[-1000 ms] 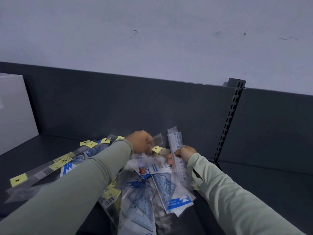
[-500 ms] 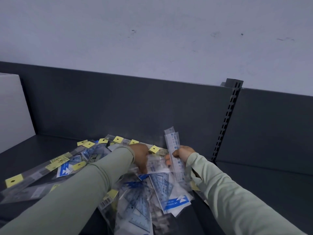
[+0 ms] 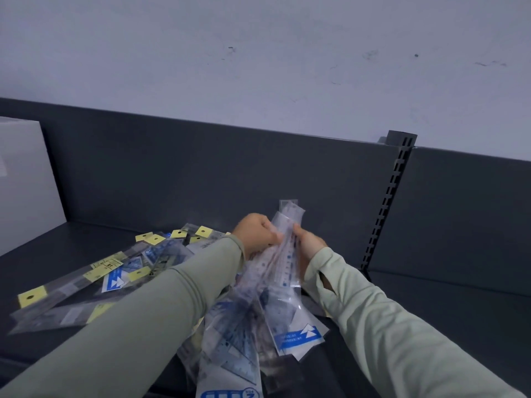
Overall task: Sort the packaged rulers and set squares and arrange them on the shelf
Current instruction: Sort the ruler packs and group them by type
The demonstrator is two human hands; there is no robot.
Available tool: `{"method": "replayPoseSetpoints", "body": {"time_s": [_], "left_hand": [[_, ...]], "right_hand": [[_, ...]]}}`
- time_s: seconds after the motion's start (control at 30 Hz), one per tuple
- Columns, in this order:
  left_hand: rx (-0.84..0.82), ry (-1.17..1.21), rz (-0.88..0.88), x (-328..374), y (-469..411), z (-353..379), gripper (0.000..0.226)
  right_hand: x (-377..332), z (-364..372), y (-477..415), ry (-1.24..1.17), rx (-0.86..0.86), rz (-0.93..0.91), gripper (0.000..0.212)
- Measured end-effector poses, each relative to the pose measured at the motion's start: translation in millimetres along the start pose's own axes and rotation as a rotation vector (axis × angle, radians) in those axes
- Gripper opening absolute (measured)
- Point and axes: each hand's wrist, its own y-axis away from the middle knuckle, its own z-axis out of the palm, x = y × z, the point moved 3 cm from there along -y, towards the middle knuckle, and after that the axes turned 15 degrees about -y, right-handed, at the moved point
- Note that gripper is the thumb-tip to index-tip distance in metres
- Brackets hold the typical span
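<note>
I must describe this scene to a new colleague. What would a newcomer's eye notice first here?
First, the two hands at the centre: the left hand and the right hand both grip a bundle of packaged rulers, held up above the heap. Below and to their left sprawls an unsorted pile of clear packets with blue set squares and yellow hang tags on the dark shelf.

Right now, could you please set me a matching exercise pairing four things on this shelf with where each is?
Things:
1 white box
2 slotted upright
3 clear ruler packets
4 yellow-tagged packets

Places:
A gripped by left hand and right hand
B far left end of the shelf
C spread flat beside the left sleeve
D right of both hands

Pairs: 1-B, 2-D, 3-A, 4-C
</note>
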Motion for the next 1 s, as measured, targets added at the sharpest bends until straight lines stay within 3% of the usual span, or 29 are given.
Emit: {"method": "replayPoseSetpoints", "body": {"time_s": [0.07,0.17,0.27,0.33,0.47,0.6,0.67,0.77,0.87,1.0], "left_hand": [[0.094,-0.047,-0.026,-4.3,0.0,-1.2,0.035],[0.062,-0.098,0.028,-6.9,6.2,-2.1,0.034],[0.028,-0.057,0.037,-15.7,13.1,-17.7,0.024],[0.125,-0.073,-0.032,-33.5,11.5,-40.2,0.023],[0.255,-0.612,-0.200,-79.0,11.0,-87.8,0.020],[-0.007,-0.955,-0.376,-118.8,22.0,-102.8,0.039],[-0.172,-0.990,-0.379,-135.1,25.3,-101.5,0.054],[-0.217,-0.936,-0.316,-147.3,23.3,-102.1,0.064],[-0.147,-0.851,-0.290,-148.9,20.3,-108.7,0.054],[-0.038,-0.780,-0.289,-150.9,14.5,-110.5,0.023]], "right_hand": [[4.1,3.9,-5.4,0.079,-0.053,-0.008,0.065],[15.4,-0.3,-29.9,0.238,-0.080,-0.023,0.090],[25.2,2.8,-47.4,0.229,-0.111,-0.007,0.085],[21.6,17.4,-33.4,0.249,-0.115,-0.012,0.073],[24.7,47.3,-9.0,0.309,-0.108,0.028,0.038],[35.1,69.8,-13.9,0.426,-0.130,0.049,0.033],[39.4,80.3,-18.5,0.432,-0.129,0.048,0.048],[45.9,92.4,-24.3,0.533,-0.144,0.026,0.054],[52.5,100.2,-30.5,0.614,-0.184,0.012,0.046],[54.7,106.3,-34.9,0.703,-0.227,-0.007,0.037]]}}
